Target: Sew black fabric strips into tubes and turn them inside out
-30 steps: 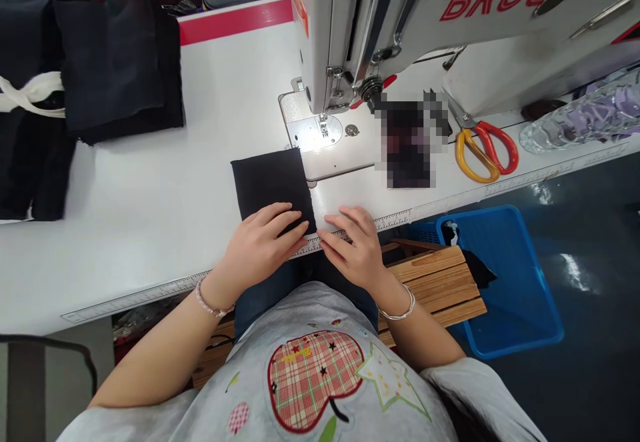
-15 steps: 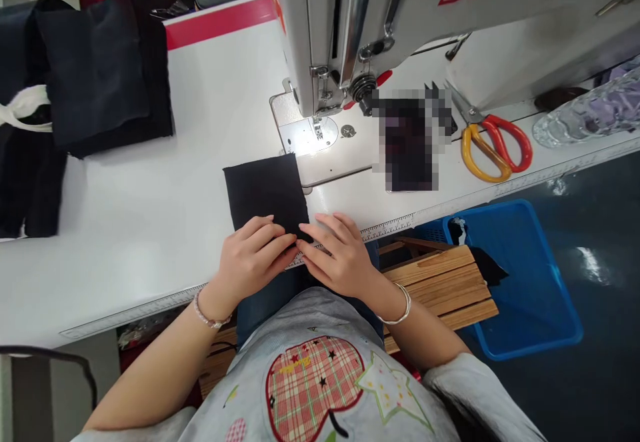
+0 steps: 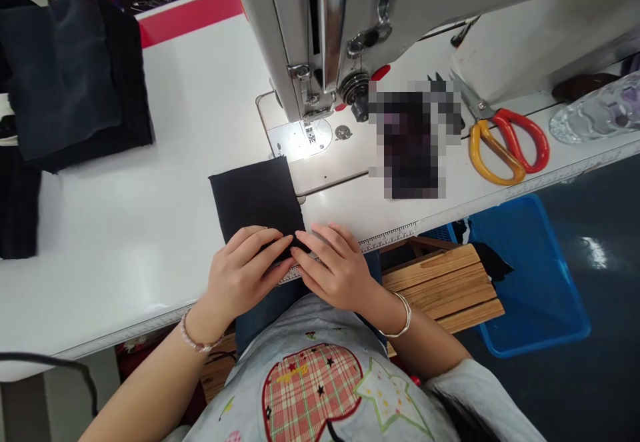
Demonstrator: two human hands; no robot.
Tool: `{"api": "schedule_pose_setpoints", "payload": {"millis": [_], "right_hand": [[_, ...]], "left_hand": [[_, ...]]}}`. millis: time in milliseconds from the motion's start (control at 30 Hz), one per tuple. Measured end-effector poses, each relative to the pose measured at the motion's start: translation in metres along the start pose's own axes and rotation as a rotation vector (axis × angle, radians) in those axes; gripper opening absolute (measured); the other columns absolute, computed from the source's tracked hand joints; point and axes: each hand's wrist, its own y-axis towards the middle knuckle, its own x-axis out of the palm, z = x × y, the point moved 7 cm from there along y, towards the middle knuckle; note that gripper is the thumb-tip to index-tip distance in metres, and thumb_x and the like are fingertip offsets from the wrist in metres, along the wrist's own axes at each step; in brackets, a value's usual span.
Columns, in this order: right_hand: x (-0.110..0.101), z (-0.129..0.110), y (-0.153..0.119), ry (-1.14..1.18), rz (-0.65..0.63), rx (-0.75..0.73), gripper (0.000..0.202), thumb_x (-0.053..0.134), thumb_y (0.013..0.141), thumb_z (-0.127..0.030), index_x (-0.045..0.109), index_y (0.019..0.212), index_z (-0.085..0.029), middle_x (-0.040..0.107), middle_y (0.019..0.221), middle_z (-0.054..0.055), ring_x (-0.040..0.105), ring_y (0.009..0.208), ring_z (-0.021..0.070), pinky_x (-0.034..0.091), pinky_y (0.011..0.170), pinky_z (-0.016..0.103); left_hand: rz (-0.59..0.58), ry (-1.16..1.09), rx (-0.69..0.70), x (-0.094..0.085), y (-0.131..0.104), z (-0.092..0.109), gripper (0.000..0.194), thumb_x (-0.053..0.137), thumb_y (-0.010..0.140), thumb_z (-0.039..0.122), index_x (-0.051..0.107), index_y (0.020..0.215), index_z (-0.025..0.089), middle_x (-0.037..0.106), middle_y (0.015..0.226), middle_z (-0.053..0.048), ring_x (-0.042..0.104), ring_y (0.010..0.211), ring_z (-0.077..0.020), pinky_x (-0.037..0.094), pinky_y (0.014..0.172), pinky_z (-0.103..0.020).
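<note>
A square piece of black fabric (image 3: 255,195) lies flat at the front of the white sewing table, just left of the machine's metal plate. My left hand (image 3: 245,269) rests over its near edge, thumb and forefinger pinched on the cloth. Close by on the right, my right hand (image 3: 335,265) has its fingertips on the near right corner of the same piece. The fingertips of both hands almost meet there. My fingers cover most of the near edge, so any fold in it is hidden.
The sewing machine (image 3: 300,42) stands beyond the fabric, its needle area lit. Orange-and-red scissors (image 3: 500,142) and a blurred-out dark object (image 3: 407,149) lie to the right. A stack of dark fabric (image 3: 75,82) sits at the left. A blue bin (image 3: 540,275) stands below, beside a wooden bench (image 3: 440,282).
My view has shifted a little, so the machine and fabric stack appear further left. Both hands stay at the fabric's near edge, with only slight finger movement.
</note>
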Motion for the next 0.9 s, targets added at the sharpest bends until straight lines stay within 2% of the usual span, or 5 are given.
{"api": "schedule_pose_setpoints", "payload": {"millis": [200,400,600,700,900], "right_hand": [[-0.007,0.013,-0.002,-0.060,-0.054,0.090,0.031,0.058,0.092,-0.030,0.067,0.119,-0.018,0.063,0.134,0.006,0.050,0.126,0.0287,0.044,0.105,0.045],[-0.016,0.031,-0.012,-0.023,-0.042,0.127,0.032,0.060,0.089,-0.026,0.065,0.120,-0.016,0.063,0.132,0.009,0.051,0.128,0.0283,0.046,0.105,0.045],[-0.033,0.053,-0.027,0.040,0.178,0.227,0.036,0.059,0.086,-0.015,0.059,0.122,-0.018,0.067,0.120,0.013,0.056,0.124,0.0279,0.052,0.100,0.048],[-0.041,0.050,-0.024,0.017,0.235,0.181,0.031,0.059,0.084,-0.012,0.063,0.114,-0.020,0.068,0.112,0.010,0.060,0.117,0.0271,0.054,0.095,0.046],[-0.038,0.037,-0.019,-0.047,0.183,0.121,0.023,0.061,0.083,-0.015,0.070,0.104,-0.022,0.069,0.110,0.007,0.058,0.114,0.0263,0.044,0.104,0.048]], "left_hand": [[-0.024,-0.011,0.023,0.013,0.015,0.002,0.034,0.070,0.082,0.018,0.062,0.114,0.016,0.067,0.103,-0.009,0.060,0.098,-0.0229,0.057,0.085,-0.039],[-0.026,0.040,0.098,0.022,0.036,0.018,0.030,0.069,0.082,0.019,0.064,0.110,0.012,0.067,0.102,-0.010,0.058,0.096,-0.0237,0.056,0.083,-0.037],[0.026,0.054,0.092,0.019,0.038,0.022,0.030,0.069,0.083,0.019,0.064,0.112,0.014,0.068,0.098,-0.008,0.059,0.092,-0.0213,0.057,0.079,-0.034],[0.035,0.064,0.104,0.018,0.037,0.022,0.027,0.069,0.083,0.020,0.064,0.110,0.016,0.069,0.096,-0.008,0.060,0.091,-0.0209,0.057,0.078,-0.034],[0.017,0.075,0.129,0.018,0.035,0.022,0.026,0.068,0.083,0.018,0.064,0.109,0.018,0.070,0.099,-0.007,0.063,0.094,-0.0224,0.059,0.080,-0.036]]}}
